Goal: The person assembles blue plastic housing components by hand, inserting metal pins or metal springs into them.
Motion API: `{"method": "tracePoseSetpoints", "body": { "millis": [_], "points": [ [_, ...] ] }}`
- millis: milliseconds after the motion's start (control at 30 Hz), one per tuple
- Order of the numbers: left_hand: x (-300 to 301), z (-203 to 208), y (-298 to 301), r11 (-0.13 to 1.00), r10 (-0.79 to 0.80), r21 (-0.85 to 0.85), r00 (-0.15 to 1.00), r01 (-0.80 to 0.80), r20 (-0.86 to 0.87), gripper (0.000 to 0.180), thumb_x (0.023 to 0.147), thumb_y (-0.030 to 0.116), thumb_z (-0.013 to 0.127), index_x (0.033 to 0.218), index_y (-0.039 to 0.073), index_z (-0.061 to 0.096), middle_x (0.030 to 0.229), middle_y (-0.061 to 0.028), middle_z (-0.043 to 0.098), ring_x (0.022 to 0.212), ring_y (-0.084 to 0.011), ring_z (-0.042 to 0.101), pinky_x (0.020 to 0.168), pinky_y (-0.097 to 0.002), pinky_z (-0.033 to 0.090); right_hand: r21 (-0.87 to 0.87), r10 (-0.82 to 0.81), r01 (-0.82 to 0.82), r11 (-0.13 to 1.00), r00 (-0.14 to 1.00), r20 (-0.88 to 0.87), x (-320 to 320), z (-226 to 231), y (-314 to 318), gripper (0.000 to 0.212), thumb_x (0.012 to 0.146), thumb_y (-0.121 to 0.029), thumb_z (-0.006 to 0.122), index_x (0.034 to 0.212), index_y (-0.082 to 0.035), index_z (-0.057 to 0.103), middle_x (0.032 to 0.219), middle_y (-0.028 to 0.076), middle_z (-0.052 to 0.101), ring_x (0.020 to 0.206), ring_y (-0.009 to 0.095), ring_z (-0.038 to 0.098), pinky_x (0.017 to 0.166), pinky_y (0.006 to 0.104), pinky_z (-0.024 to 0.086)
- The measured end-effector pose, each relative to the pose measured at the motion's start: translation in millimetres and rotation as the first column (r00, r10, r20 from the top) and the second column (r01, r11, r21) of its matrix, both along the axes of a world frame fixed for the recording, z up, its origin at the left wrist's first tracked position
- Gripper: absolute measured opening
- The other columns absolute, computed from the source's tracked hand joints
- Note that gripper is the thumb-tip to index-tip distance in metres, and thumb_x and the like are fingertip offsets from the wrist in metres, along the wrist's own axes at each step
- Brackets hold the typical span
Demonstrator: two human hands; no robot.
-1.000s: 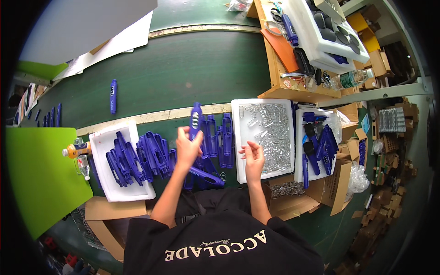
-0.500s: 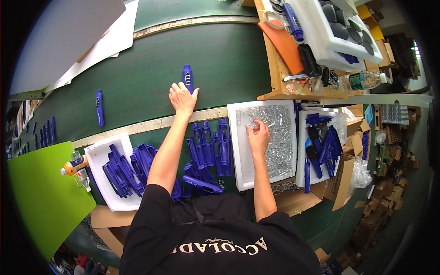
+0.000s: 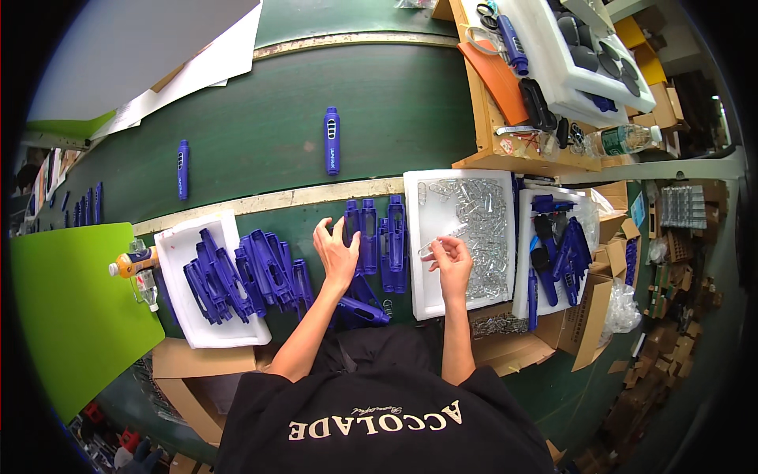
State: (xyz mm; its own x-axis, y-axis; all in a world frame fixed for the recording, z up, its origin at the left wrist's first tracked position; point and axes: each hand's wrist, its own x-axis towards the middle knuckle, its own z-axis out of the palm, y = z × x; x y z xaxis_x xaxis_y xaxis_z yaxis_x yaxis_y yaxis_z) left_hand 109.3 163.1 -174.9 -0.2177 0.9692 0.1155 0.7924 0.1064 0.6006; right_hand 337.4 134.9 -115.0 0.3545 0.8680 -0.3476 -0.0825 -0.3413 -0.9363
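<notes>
My left hand (image 3: 338, 254) is by the upright blue plastic casings (image 3: 369, 237), fingers apart and curved beside the nearest one. Whether it touches that casing I cannot tell. Over the left part of a white foam tray (image 3: 427, 296), my right hand (image 3: 452, 265) pinches a small shiny oblong clip (image 3: 427, 251) between thumb and fingertips. Many similar clips (image 3: 485, 237) fill the tray's right side. Another blue casing (image 3: 332, 142), with an oval slotted window, lies on the green conveyor belt (image 3: 260, 118). Loose blue casings (image 3: 362, 310) lie close to my lap.
A second foam tray (image 3: 178, 237) at left holds blue casings, with more heaped beside it. At right, a foam box (image 3: 523, 296) contains blue and black parts. A wooden shelf (image 3: 474, 154) carries a bottle (image 3: 624, 140) and tools. Farther left, a blue casing (image 3: 183, 170) rests on the belt.
My left hand has left the casing on the belt and come back to the upright casings. My right hand has drawn a clip slightly nearer me. The view has shifted slightly.
</notes>
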Motion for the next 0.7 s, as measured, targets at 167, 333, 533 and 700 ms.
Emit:
{"method": "tracePoseSetpoints", "body": {
  "millis": [167, 333, 533, 700],
  "points": [
    [-4, 9, -3, 0.989, 0.069, 0.09, 0.91, -0.115, 0.409, 0.02, 0.095, 0.01, 0.064, 0.112, 0.0, 0.061, 0.093, -0.015, 0.07, 0.084, -0.0282, 0.068, 0.077, -0.0381, 0.053, -0.002, -0.037, 0.038, 0.999, 0.965, -0.259, -17, 2, -29, 0.02, 0.093, -0.011, 0.068, 0.106, 0.001, 0.059, 0.086, 0.012, 0.069, 0.065, 0.019, 0.07, 0.05, 0.024, 0.049],
    [-15, 53, -21, 0.969, 0.134, 0.082, 0.778, -0.232, 0.614, 0.021, 0.1, 0.013, 0.056, 0.117, 0.0, 0.055, 0.079, -0.0085, 0.065, 0.069, -0.0191, 0.067, 0.06, -0.0337, 0.053, 0.038, -0.015, 0.025, 0.999, 0.966, -0.256, -31, 12, -46, 0.019, 0.094, -0.01, 0.067, 0.106, 0.002, 0.059, 0.086, 0.012, 0.07, 0.067, 0.019, 0.07, 0.053, 0.0249, 0.051],
    [-44, 108, -69, 0.896, 0.414, -0.409, 0.003, 0.173, 0.91, 0.038, 0.096, 0.004, 0.051, 0.133, -0.002, 0.047, 0.097, -0.0103, 0.062, 0.072, -0.0155, 0.066, 0.057, -0.0294, 0.055, 0.024, 0.073, -0.07, 0.997, 0.92, -0.384, -56, 70, -40, 0.019, 0.094, -0.01, 0.067, 0.106, 0.004, 0.061, 0.089, 0.013, 0.071, 0.069, 0.018, 0.07, 0.053, 0.0241, 0.051],
    [-33, 127, -108, 0.902, 0.339, -0.354, 0.101, 0.247, 0.935, 0.06, 0.096, 0.006, 0.054, 0.151, 0.001, 0.03, 0.101, -0.0127, 0.063, 0.071, -0.0169, 0.065, 0.054, -0.027, 0.053, 0.214, 0.165, -0.152, 0.965, 0.986, -0.04, -88, 86, -47, 0.013, 0.089, -0.008, 0.073, 0.097, 0.001, 0.068, 0.088, 0.009, 0.069, 0.072, 0.014, 0.067, 0.059, 0.0236, 0.051]
  ]
}}
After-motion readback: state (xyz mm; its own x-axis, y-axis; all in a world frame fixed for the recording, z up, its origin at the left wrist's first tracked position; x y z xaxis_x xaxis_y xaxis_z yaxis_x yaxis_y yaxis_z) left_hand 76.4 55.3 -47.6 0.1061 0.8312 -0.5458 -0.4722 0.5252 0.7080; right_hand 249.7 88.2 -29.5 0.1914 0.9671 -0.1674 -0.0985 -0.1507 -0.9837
